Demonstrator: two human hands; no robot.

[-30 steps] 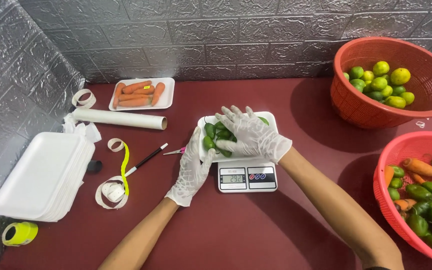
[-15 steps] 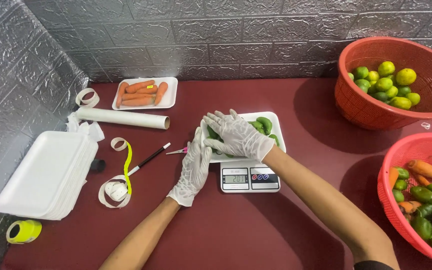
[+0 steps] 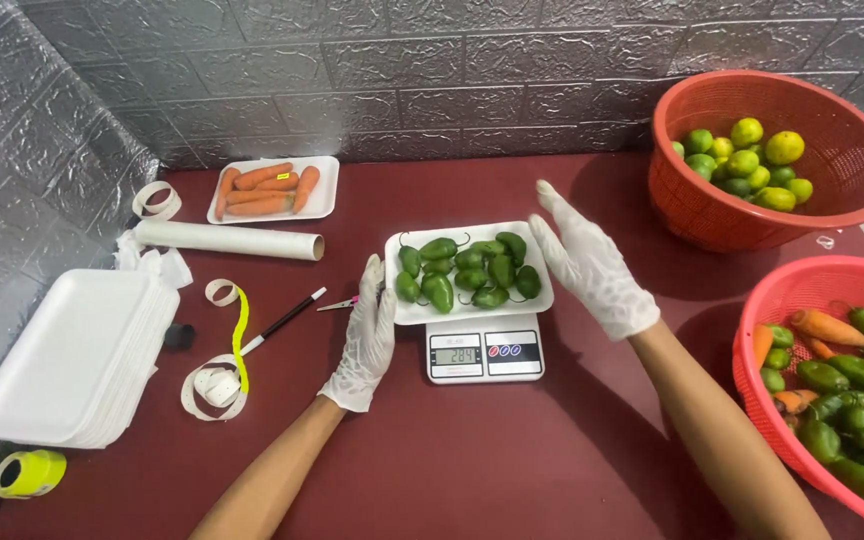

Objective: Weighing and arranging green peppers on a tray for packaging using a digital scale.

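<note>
Tray of green peppers [image 3: 469, 272] sitting on digital kitchen scale [image 3: 484, 351], centre of dark red table [image 3: 512, 460]. Left hand [image 3: 367, 335] flat-open, gloved, touching tray edge at 9 o'clock. Right hand [image 3: 590, 262] spread open, hovering at 3 o'clock, holding nothing. Carrot tray [image 3: 272, 188] lying at 11 o'clock, lime basket [image 3: 772, 160] at 2 o'clock. Grey brick-pattern wall [image 3: 352, 70] running behind.

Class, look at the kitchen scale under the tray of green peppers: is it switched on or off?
On. The scale shows lit digits on its front display while the white tray of green peppers rests on it.
</note>
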